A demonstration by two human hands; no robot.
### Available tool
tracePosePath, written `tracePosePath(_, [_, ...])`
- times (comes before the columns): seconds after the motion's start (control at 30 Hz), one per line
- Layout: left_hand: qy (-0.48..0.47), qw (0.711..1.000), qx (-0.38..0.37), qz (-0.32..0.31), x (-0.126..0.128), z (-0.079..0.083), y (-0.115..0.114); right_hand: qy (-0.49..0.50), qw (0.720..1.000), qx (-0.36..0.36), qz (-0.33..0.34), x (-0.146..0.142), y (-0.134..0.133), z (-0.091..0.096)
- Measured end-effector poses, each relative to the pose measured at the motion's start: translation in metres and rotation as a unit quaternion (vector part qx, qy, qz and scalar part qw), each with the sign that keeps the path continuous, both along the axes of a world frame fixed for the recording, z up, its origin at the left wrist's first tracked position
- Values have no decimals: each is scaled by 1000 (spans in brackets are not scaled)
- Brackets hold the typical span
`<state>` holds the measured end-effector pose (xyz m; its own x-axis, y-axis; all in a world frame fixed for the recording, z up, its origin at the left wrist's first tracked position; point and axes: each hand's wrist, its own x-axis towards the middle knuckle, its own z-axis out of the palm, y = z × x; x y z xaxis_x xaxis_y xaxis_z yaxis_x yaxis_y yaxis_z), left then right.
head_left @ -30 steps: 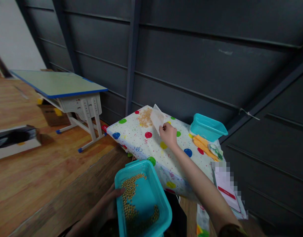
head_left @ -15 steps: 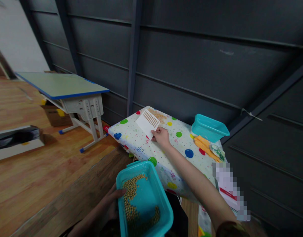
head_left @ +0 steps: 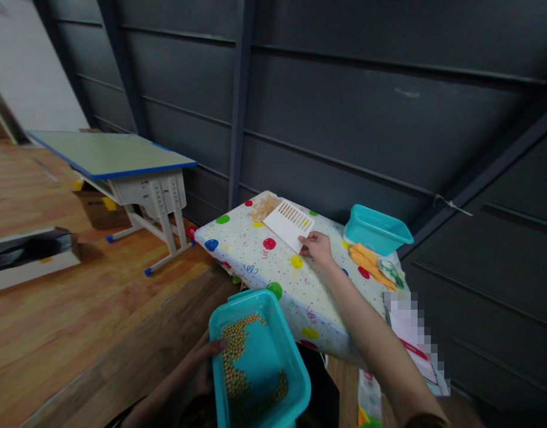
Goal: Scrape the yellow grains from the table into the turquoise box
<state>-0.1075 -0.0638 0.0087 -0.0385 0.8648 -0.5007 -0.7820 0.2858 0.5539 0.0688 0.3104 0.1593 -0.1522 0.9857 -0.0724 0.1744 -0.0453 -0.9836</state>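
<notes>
My left hand grips the left side of a turquoise plastic basin, its thumb over the rim. Round yellowish beans, like soybeans, lie in the basin, mostly along its left side and bottom. Between the thumb and fingers of my right hand is the near right corner of a white slotted scoop, low over the table. A patch of small tan grains lies on the patterned tablecloth, just left of and behind the scoop.
A second turquoise basin stands at the table's far right, beside an orange cloth. Papers, partly blurred, lie at the right edge. A green-topped desk stands to the left, with cardboard boxes below it. Dark panels wall the back.
My right hand has moved the slotted scoop to the right across the table, uncovering more of the tan grains on its left. My left hand and the basin of beans have barely moved.
</notes>
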Motion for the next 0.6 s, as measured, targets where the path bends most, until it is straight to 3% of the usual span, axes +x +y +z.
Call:
tracePosePath(0.37, [0,1000,12,-6,3,21,-3,19,996,-35,-77,24,20,11])
tracePosePath(0.6, [-25,999,23,-23,0,22,-4,70,993,-65,-71,41,29,16])
